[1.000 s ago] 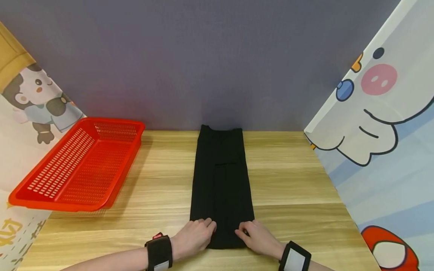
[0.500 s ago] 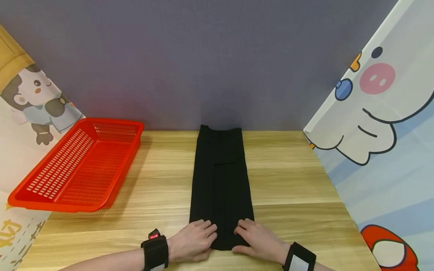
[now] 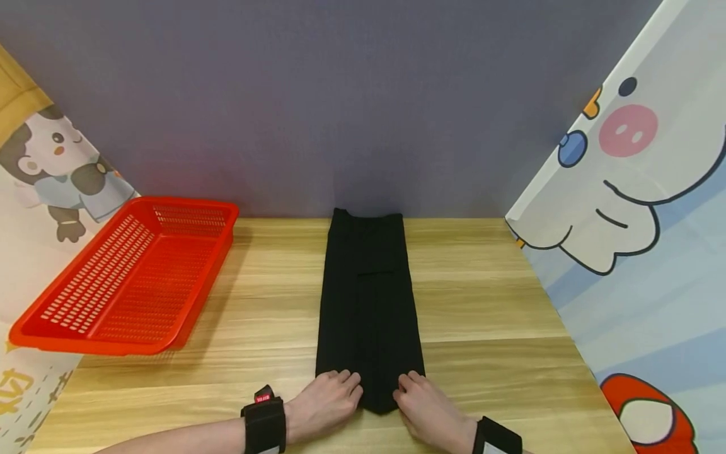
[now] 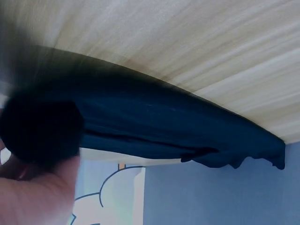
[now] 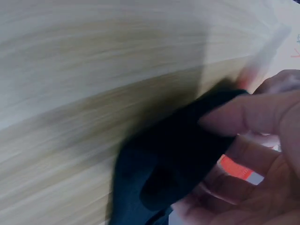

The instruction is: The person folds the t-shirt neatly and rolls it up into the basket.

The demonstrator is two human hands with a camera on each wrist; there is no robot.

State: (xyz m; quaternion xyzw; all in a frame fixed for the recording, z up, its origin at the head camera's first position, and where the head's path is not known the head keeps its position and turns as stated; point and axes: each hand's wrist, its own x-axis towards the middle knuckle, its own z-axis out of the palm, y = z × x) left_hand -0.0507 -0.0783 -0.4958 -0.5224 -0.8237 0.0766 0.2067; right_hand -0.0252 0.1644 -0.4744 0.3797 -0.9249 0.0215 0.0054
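A black garment (image 3: 368, 315), folded into a long strip, lies lengthwise down the middle of the table; its exact kind does not show. My left hand (image 3: 324, 403) grips its near left corner with curled fingers. At the near right corner, my right hand (image 3: 432, 407) pinches the cloth. The near edge sags to a point between them. In the right wrist view, the thumb (image 5: 234, 115) lies on the black cloth (image 5: 164, 159), with the fingers on its other side. The left wrist view has the cloth (image 4: 154, 117) stretching away from a dark bunched end at the hand.
A red plastic basket (image 3: 193, 315) with slotted walls stands at the left of the wooden table (image 3: 482, 302). A grey panel (image 3: 363, 107) rises behind the table's far edge. Cartoon-printed panels flank both sides, the right one (image 3: 624, 208) showing a pig's snout.
Both hands have gone from fingers spread over the near corners to gripping them. The near edge, straight before, is now drawn up at the corners and dips in the middle.
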